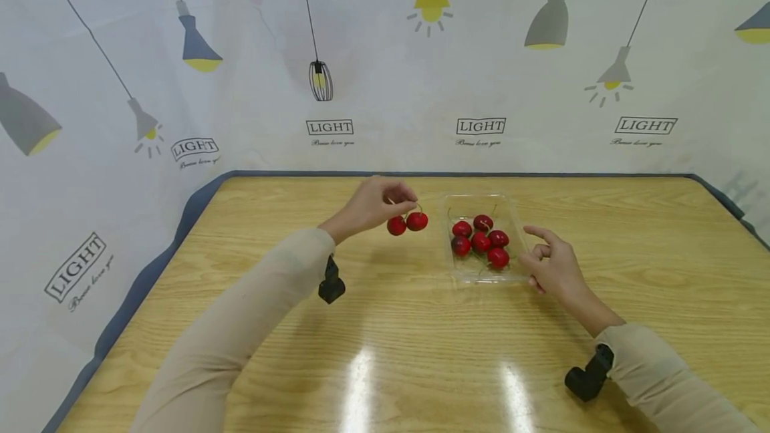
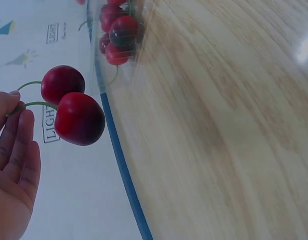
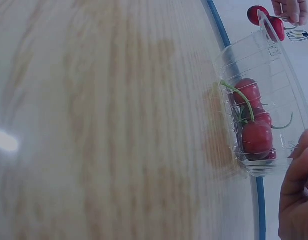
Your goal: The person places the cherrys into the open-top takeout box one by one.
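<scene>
My left hand (image 1: 377, 204) pinches the thin green stems of two red cherries (image 2: 80, 119) between thumb and fingertips. The pair hangs over the table, left of a clear plastic box (image 1: 452, 272). Several dark red cherries (image 1: 498, 258) with stems lie inside that box, grouped toward its middle and near side. My right hand (image 1: 556, 264) is at the box's right side, thumb and fingers holding its edge while the index finger points outward. In the right wrist view the box wall (image 3: 253, 50) shows ridges, and cherries (image 3: 256, 137) show through it.
The light wood table (image 1: 373, 313) has a dark blue edge strip (image 1: 457, 173) along the back. Behind it hangs a white backdrop (image 1: 385, 85) printed with lamps. A black wrist camera (image 1: 331, 282) sits below the left sleeve, another camera (image 1: 589, 374) by the right.
</scene>
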`<state>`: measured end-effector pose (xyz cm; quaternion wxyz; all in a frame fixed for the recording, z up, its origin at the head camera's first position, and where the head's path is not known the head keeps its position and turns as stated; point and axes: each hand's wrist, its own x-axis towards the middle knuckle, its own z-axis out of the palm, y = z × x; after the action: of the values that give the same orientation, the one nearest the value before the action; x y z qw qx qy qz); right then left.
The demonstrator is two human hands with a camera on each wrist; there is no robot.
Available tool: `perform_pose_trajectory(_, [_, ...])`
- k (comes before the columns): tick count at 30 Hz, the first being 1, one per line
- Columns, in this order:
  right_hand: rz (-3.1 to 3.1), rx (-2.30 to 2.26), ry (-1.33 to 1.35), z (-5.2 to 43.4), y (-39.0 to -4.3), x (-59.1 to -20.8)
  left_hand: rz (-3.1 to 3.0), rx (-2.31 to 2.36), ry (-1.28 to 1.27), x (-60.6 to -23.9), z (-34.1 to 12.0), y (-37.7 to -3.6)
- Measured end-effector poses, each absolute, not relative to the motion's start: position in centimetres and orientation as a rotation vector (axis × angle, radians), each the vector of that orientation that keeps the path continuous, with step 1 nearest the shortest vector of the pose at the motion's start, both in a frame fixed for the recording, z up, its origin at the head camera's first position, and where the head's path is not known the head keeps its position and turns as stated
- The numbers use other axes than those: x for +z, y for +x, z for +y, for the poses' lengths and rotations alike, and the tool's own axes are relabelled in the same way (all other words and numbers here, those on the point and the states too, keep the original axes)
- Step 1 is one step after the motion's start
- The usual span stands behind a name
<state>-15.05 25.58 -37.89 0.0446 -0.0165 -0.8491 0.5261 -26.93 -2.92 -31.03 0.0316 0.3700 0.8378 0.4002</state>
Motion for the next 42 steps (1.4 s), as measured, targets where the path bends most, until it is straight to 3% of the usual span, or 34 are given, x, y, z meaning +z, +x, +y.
perform_pose_trajectory(24, [-2.605, 1.599, -0.04, 25.6, -15.0, -37.8, 2.497, 1.142, 1.409, -28.3, 2.2, -26.2])
perform_pose_trajectory(42, [-2.61, 1.596, -0.033, 25.6, -14.8, -37.6, 2.469, 1.05, 1.347, -29.9, 5.3, -25.8])
